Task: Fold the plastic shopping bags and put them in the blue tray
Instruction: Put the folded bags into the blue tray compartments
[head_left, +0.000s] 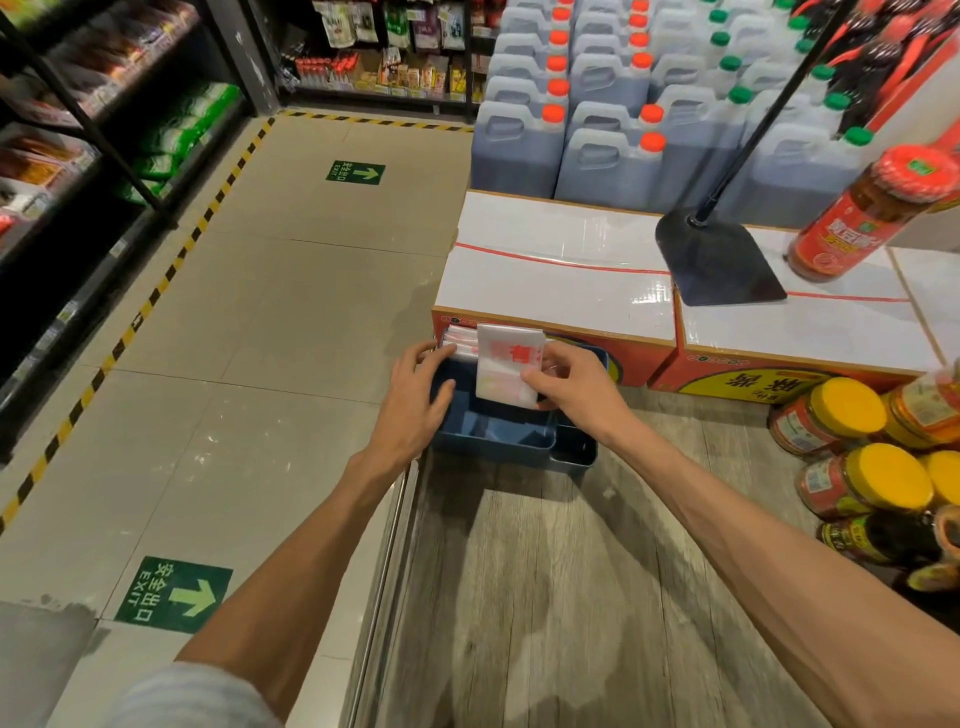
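1. The right hand (571, 384) pinched the folded bag (506, 369), thumb on the near face at its lower right corner, the other fingers curled round the right edge at 3 o'clock.
2. The left hand (415, 395) rested on the left wall of the blue tray (498, 441), thumb hooked over the rim, the fingers bent and close together, reaching toward the bags at 12 o'clock; they gripped nothing that could be made out.
3. The folded bag was a white rectangle with red print, held upright and partly down inside the tray's large compartment.
4. Behind it, at 11 o'clock, a stack of folded bags (460, 340) stood on edge against the tray's far end.
5. The tray sat on the wooden counter (545, 597), its far end just beside the cardboard boxes (561, 270) (their tops white, taped in red).
6. At 3 o'clock from the tray, yellow-lidded jars (852, 467) were piled on the counter.
7. At 1 o'clock, a black stand base (722, 265) lay on the boxes.
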